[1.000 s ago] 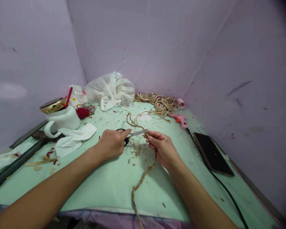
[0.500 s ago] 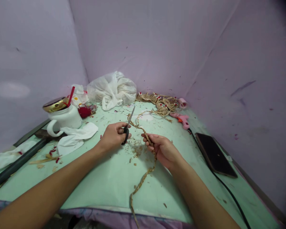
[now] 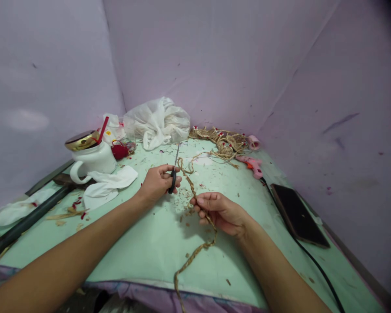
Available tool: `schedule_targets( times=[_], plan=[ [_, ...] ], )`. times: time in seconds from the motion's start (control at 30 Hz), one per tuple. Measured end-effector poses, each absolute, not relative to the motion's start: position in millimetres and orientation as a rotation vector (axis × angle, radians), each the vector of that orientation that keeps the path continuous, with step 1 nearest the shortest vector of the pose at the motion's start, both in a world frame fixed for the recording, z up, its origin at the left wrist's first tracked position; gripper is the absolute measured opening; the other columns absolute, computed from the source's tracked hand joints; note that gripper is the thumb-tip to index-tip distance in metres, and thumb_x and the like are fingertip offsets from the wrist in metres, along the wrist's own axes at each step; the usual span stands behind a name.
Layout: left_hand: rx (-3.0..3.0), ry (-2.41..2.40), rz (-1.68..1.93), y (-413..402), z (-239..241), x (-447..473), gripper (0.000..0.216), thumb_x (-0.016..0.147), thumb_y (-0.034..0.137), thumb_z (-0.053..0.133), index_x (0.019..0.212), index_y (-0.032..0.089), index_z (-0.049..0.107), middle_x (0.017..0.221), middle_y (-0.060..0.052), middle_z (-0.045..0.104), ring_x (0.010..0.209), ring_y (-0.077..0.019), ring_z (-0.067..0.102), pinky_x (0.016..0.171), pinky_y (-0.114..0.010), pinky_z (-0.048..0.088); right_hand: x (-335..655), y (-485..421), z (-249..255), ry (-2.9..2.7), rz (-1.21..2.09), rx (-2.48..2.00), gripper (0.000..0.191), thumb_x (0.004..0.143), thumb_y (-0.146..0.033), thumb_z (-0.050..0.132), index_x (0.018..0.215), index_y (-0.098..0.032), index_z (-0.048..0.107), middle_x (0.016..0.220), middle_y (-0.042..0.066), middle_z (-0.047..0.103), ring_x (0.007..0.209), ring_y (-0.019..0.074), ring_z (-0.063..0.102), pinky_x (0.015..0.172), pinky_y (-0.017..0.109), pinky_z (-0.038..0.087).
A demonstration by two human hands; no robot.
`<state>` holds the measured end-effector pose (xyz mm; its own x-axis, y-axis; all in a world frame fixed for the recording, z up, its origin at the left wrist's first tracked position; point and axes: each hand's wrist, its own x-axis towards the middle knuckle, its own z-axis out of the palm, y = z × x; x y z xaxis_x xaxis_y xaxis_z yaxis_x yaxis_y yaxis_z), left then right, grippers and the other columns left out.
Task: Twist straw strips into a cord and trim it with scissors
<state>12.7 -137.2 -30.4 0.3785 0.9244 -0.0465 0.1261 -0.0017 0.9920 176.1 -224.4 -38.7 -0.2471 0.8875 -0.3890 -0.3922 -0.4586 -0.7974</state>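
Observation:
My left hand (image 3: 159,181) is closed round the black handles of a pair of scissors (image 3: 173,179), whose thin blades point up and away toward the back of the table. A brown braided cord (image 3: 200,248) runs through the closed fingers of my right hand (image 3: 220,211). Beyond those fingers the cord stretches past the scissors and loops back over the table. Its near end trails over the front edge and out of view. Small brown clippings (image 3: 185,206) lie scattered between my two hands.
On the left stand a white mug (image 3: 96,161) with a gold lid, white cloth (image 3: 109,187) and a hammer-like tool (image 3: 29,221). A plastic bag (image 3: 159,121) and woven pieces (image 3: 226,141) sit at the back. A pink glue gun (image 3: 252,165) and a phone (image 3: 299,215) lie right.
My right hand has come slightly nearer to me along the cord, away from the scissors. The scissors stand more upright in my left hand. The view has shifted a little.

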Motion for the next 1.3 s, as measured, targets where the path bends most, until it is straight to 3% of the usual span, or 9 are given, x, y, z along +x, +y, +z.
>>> schedule_targets(
  times=[0.13,0.23,0.37,0.53,0.8,1.17,1.3],
  plan=[
    [1.674,0.998,0.872,-139,-33,8,0.04,0.062,0.033,0.06,0.095,0.012,0.052,0.057,0.002,0.056,0.05,-0.0106,0.053,0.046,-0.021,0.04,175,-221,-37,-0.626,1.599,-1.182,0.015,0.054,-0.019,0.071,0.064,-0.011,0.064,0.051,-0.001,0.056,0.04,0.0053,0.047,0.043,0.019,0.044],
    [2.185,0.921,0.905,-144,-39,4,0.033,0.065,0.026,0.053,0.098,0.016,0.054,0.07,0.0,0.06,0.063,-0.0116,0.055,0.06,-0.024,0.043,173,-220,-36,-0.618,1.242,-1.348,0.013,0.052,-0.02,0.07,0.059,-0.013,0.061,0.046,-0.002,0.055,0.036,0.0056,0.044,0.039,0.02,0.04],
    [2.802,0.909,0.731,-151,-43,4,0.046,0.064,0.022,0.049,0.11,0.02,0.051,0.086,-0.004,0.062,0.077,-0.0182,0.057,0.07,-0.029,0.042,170,-218,-37,-0.746,0.931,-1.471,0.012,0.054,-0.022,0.067,0.06,-0.013,0.062,0.044,-0.002,0.053,0.033,0.0051,0.038,0.034,0.02,0.029],
    [3.047,0.992,0.564,-151,-40,4,0.052,0.066,0.025,0.047,0.118,0.018,0.046,0.086,-0.007,0.059,0.078,-0.0219,0.056,0.067,-0.032,0.042,170,-217,-41,-0.861,0.877,-1.481,0.021,0.056,-0.022,0.065,0.075,-0.012,0.069,0.047,-0.002,0.055,0.038,0.0062,0.036,0.038,0.021,0.027],
    [3.098,0.968,0.462,-148,-37,2,0.052,0.068,0.025,0.044,0.12,0.018,0.043,0.087,-0.007,0.058,0.079,-0.0207,0.055,0.066,-0.031,0.042,172,-220,-41,-0.98,0.894,-1.419,0.025,0.057,-0.025,0.065,0.078,-0.013,0.071,0.05,-0.001,0.055,0.045,0.008,0.038,0.043,0.022,0.03],
    [2.994,0.988,0.383,-155,-39,5,0.054,0.066,0.027,0.046,0.119,0.022,0.043,0.086,-0.005,0.062,0.076,-0.0211,0.058,0.061,-0.029,0.041,169,-222,-40,-1.039,0.938,-1.363,0.018,0.06,-0.025,0.062,0.071,-0.015,0.07,0.05,-0.001,0.053,0.044,0.0069,0.035,0.041,0.021,0.027],
    [2.905,0.94,0.411,-157,-37,5,0.042,0.065,0.023,0.046,0.107,0.022,0.051,0.077,-0.002,0.063,0.071,-0.0191,0.058,0.059,-0.027,0.04,167,-222,-39,-1.024,0.923,-1.363,0.014,0.059,-0.026,0.063,0.065,-0.015,0.068,0.048,-0.002,0.051,0.043,0.0071,0.035,0.042,0.022,0.028]
  ],
)
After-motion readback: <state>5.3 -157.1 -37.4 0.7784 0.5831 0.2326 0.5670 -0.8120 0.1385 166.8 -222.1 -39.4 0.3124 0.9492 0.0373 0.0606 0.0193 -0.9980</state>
